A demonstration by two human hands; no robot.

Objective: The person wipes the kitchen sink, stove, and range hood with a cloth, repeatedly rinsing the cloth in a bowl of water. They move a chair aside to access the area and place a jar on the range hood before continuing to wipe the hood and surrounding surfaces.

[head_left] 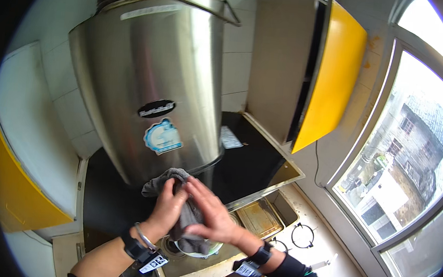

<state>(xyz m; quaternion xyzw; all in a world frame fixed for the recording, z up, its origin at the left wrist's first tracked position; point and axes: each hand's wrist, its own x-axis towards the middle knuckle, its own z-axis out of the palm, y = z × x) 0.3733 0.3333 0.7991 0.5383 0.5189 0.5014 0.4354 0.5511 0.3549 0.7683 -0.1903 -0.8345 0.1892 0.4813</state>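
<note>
A grey cloth (191,218) hangs bunched between my two hands, in front of the lower edge of a stainless steel range hood (172,72). My left hand (167,206) has its fingers and thumb curled on the cloth. My right hand (213,216) lies against the cloth's right side, fingers extended and thumb apart; whether it grips the cloth is not clear. Below the cloth's hanging end is a light-coloured bowl (214,249), partly hidden. The hood bears a dark oval badge and a blue and white sticker (163,136).
A black panel (242,167) surrounds the hood's base. Yellow-doored cabinets stand at right (333,77) and left (18,185). Below right are a sink (286,206) with a stained board (262,218) and a round black wire stand (303,235). A window (407,161) fills the right side.
</note>
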